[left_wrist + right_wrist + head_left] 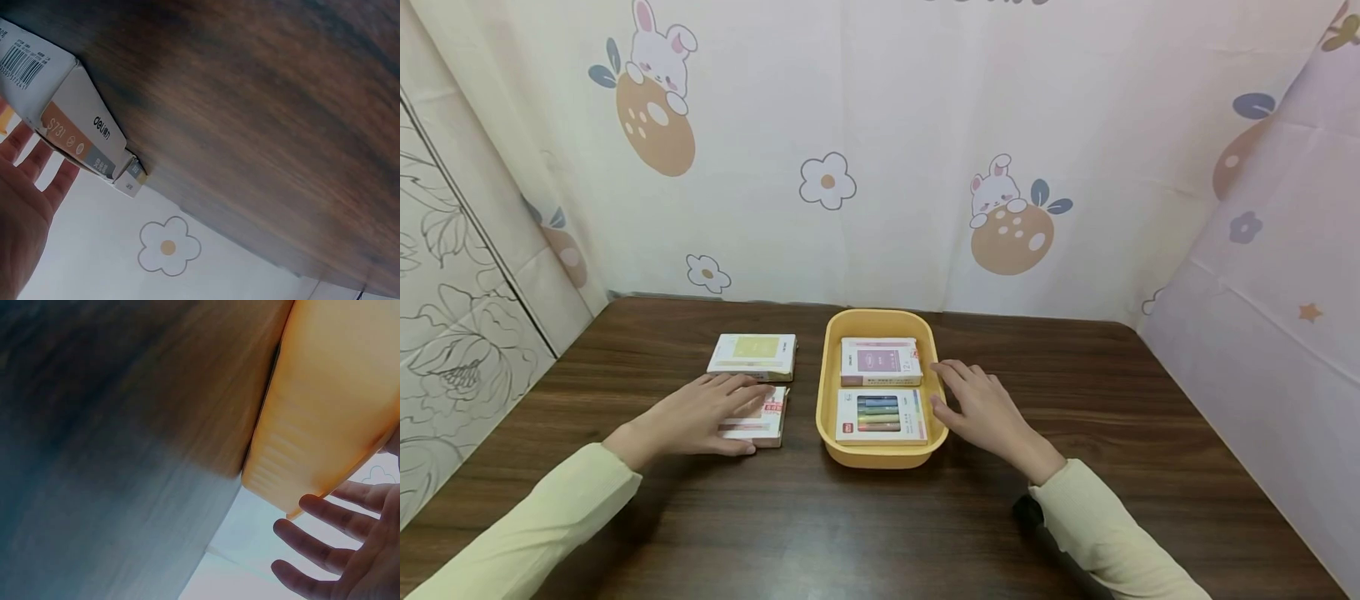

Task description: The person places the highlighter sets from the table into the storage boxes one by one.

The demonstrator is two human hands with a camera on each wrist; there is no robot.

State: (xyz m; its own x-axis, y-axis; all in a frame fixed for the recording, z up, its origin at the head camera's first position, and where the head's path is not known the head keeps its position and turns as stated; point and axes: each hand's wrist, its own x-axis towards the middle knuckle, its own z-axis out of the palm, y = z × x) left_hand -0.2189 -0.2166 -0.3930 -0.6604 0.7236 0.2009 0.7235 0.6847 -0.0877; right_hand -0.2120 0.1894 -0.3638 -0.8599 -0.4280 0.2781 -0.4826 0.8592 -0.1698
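My left hand lies over a small white marker box, its fingers along the far side and the thumb by the near edge. In the left wrist view this box shows an orange and grey end, with loosely straight fingers reaching past its upper edge. My right hand is at the right rim of a yellow tray, fingers spread. Inside the tray lie a purple-labelled box and, nearer, a box with a window showing coloured pens.
Just behind the left hand's box lies a white box with a yellow-green label. Everything stands on a dark wooden table. A patterned curtain hangs along the table's back edge.
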